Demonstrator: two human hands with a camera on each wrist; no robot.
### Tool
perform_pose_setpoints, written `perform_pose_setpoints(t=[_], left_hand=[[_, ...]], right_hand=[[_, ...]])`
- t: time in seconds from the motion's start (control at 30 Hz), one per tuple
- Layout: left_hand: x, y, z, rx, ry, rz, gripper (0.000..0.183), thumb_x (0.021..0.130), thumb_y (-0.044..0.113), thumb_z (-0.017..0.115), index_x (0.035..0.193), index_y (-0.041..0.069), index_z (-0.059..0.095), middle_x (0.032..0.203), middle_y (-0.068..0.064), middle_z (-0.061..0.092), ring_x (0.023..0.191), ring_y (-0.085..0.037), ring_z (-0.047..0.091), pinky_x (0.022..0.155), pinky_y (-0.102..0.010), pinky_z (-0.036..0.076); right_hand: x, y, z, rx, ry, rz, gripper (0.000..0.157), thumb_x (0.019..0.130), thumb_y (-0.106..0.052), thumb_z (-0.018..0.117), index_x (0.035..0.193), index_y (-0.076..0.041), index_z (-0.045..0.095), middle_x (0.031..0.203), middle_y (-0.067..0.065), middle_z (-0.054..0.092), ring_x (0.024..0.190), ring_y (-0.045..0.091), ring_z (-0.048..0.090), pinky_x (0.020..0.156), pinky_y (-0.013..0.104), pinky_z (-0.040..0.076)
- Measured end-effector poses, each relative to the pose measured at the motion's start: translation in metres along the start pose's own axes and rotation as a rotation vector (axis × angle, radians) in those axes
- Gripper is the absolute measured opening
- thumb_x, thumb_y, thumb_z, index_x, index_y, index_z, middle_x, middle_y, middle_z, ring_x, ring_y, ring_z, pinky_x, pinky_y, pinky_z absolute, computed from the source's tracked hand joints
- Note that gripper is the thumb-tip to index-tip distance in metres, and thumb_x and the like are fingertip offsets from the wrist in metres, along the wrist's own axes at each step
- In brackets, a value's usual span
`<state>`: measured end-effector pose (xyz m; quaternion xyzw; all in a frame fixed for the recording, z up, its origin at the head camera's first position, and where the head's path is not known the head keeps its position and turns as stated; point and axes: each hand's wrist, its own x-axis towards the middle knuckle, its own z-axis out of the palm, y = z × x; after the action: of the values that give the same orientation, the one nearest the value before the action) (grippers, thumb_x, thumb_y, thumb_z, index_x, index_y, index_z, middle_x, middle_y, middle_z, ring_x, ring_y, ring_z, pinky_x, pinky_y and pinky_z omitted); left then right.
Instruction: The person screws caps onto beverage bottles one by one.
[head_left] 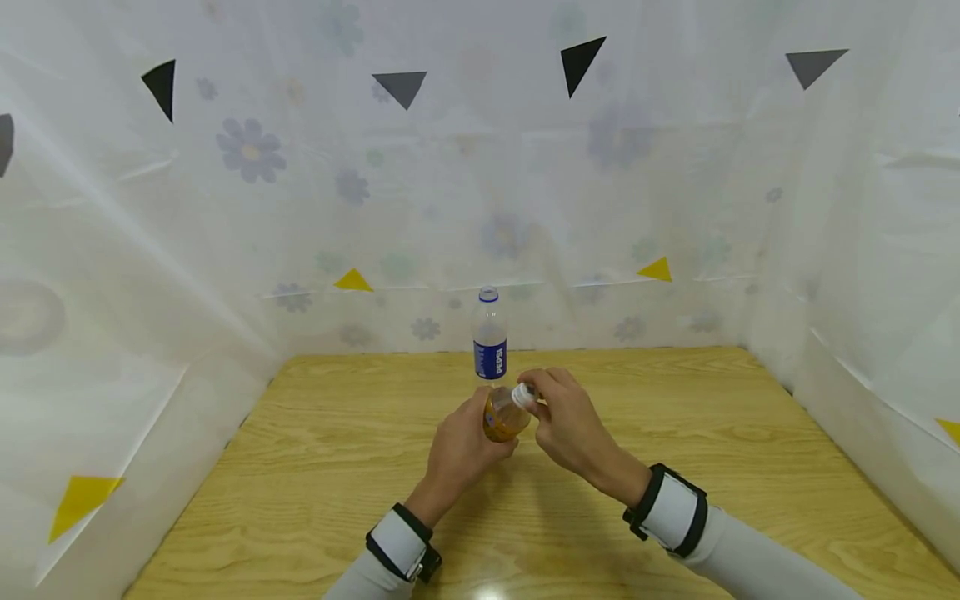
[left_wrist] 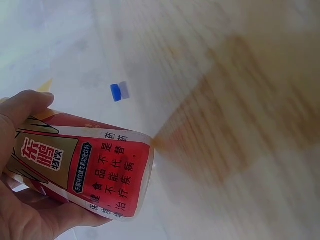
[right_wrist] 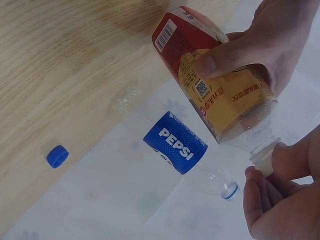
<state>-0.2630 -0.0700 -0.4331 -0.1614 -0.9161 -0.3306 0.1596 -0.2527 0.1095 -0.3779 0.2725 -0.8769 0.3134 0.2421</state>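
Observation:
My left hand point(head_left: 463, 442) grips a drink bottle point(right_wrist: 225, 100) with a red and gold label around its body. The bottle tilts with its neck toward the right hand, over the wooden table. At its mouth, the thumb and fingers of my right hand point(head_left: 570, 421) pinch a white cap point(head_left: 522, 395). In the left wrist view the red lower label point(left_wrist: 115, 170) with printed characters faces the camera. Just beyond the hands a clear Pepsi bottle point(head_left: 490, 358) with a blue label stands upright, its mouth uncapped.
A loose blue cap point(right_wrist: 57, 156) lies on the table near the Pepsi bottle; the head view does not show it. The wooden table point(head_left: 337, 467) is bounded by pale flowered sheeting point(head_left: 450, 208) at the back and both sides.

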Motion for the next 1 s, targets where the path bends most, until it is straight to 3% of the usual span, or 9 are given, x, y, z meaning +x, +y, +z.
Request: perform_pose_setpoints(t=[1.0], left_hand=[[-0.0003,-0.0006,0.0012,0.002,0.017,0.006,0.066,0.075,0.028,0.09,0.129,0.018,0.056,0.112,-0.003,0.072,0.096,-0.02,0.071,0.079,-0.039,0.059]], right_hand=[[0.0013,0.0013,0.0077,-0.07,0.076,-0.032,0.018,0.084,0.002,0.075,0.098,-0.003,0.064,0.094,0.01,0.065,0.085,0.024,0.057,0.073,0.039,0.047]])
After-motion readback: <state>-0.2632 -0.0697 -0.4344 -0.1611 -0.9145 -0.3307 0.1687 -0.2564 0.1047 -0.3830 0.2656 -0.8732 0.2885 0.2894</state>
